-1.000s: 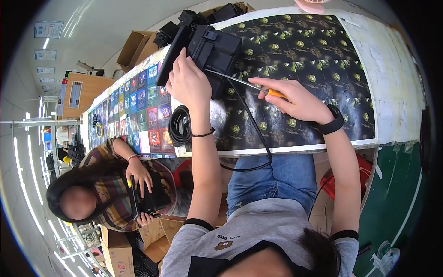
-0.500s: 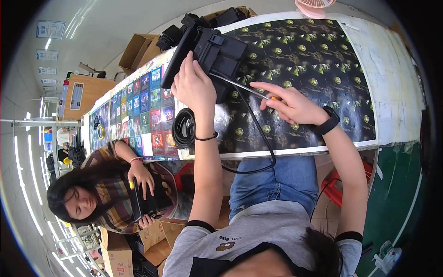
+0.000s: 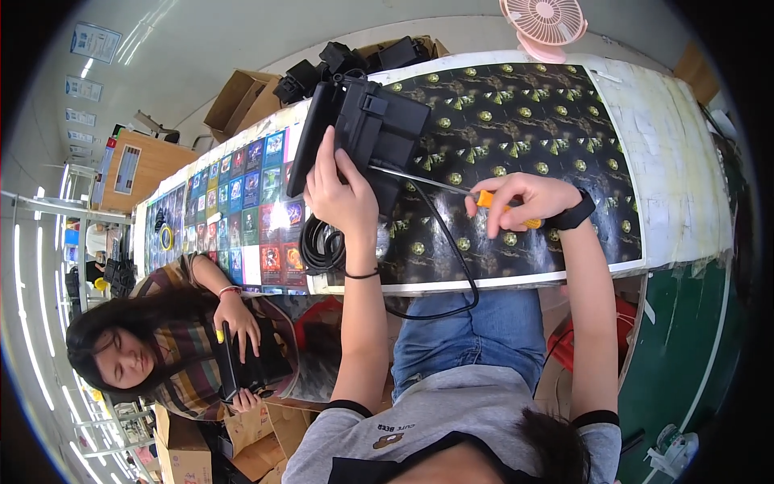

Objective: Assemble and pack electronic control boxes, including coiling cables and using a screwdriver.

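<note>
A black plastic device [image 3: 387, 117], boxy with a long flat panel along its left edge, rests tilted on the table. My left hand [image 3: 343, 194] holds it by the near end of that panel, index finger stretched along it. In my right hand [image 3: 528, 202] is a screwdriver [image 3: 484, 199] with an orange-yellow handle, the fingers curled round it. Its long metal shaft points left to the device's near side; the tip's exact seat cannot be made out. A black cable [image 3: 322, 244] lies coiled beside my left wrist, and a loop of it hangs over the table's near edge.
Printed sheets cover the table [image 3: 685, 161]. Several black devices [image 3: 339, 58] and an open cardboard box [image 3: 242, 101] stand beyond its far edge. A pink fan [image 3: 544, 24] is at the back. On the left a co-worker [image 3: 185, 347] handles another black device with a yellow-handled tool.
My right fingers, stretched out earlier, are now curled round the screwdriver handle, which shows more. My left hand stays on the device. The view has shifted, so the table sits lower.
</note>
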Action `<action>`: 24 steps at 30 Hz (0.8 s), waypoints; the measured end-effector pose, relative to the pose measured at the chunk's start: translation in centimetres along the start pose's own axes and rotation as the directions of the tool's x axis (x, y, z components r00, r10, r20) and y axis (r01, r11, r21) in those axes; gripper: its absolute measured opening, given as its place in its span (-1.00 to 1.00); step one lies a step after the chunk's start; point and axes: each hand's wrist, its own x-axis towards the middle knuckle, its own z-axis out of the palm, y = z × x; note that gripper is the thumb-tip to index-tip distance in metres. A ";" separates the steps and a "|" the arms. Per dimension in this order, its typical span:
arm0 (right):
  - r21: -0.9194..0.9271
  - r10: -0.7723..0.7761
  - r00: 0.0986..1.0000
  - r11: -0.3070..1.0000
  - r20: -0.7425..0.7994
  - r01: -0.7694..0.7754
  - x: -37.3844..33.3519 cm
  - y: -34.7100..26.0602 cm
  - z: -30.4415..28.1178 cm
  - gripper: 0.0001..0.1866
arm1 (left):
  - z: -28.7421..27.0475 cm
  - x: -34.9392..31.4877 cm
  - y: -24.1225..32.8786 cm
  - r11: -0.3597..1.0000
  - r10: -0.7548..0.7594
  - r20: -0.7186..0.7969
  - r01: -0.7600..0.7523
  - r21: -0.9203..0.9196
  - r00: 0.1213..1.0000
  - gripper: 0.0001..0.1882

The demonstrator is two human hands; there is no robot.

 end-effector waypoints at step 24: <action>-0.178 -0.276 0.528 0.957 -0.803 0.231 0.8 2.4 0.3 -0.69 | -3.5 -3.6 1.7 0.792 0.543 0.021 -0.504 -0.344 0.840 -0.84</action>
